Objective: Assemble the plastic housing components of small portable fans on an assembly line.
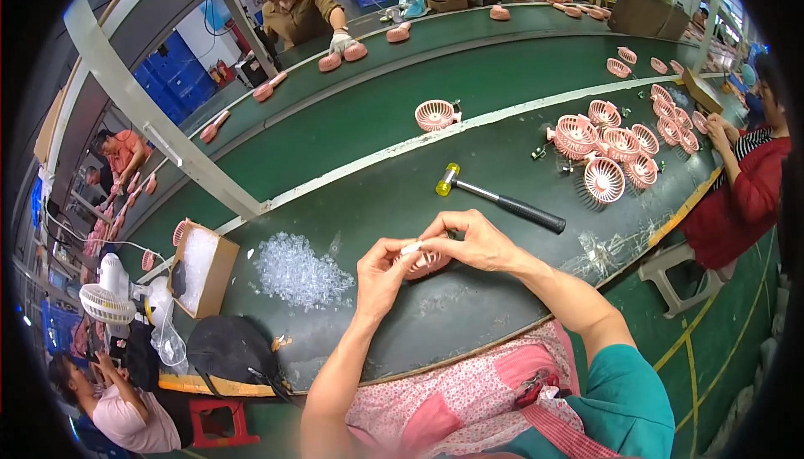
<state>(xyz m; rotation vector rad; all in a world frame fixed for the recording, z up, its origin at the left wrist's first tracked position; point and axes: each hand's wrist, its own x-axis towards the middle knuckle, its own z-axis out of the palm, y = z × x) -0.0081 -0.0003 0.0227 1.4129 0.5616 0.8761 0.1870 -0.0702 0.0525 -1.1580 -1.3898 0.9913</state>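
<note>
My left hand and my right hand meet over the near part of the dark worktable. Between them they grip a pink slotted fan housing, partly hidden by my fingers. A small white piece shows at the fingertips on its upper side; its kind is unclear. Just beyond my hands lies a hammer with a yellow head and black handle. Left of my left hand spreads a heap of small clear plastic parts. Several similar pink fan housings are piled to the right, some with small circuit boards attached.
One pink housing sits by the pale rail along the green conveyor. At left stand a cardboard box with a clear liner, a black bag and a white fan. A co-worker in red sits at right.
</note>
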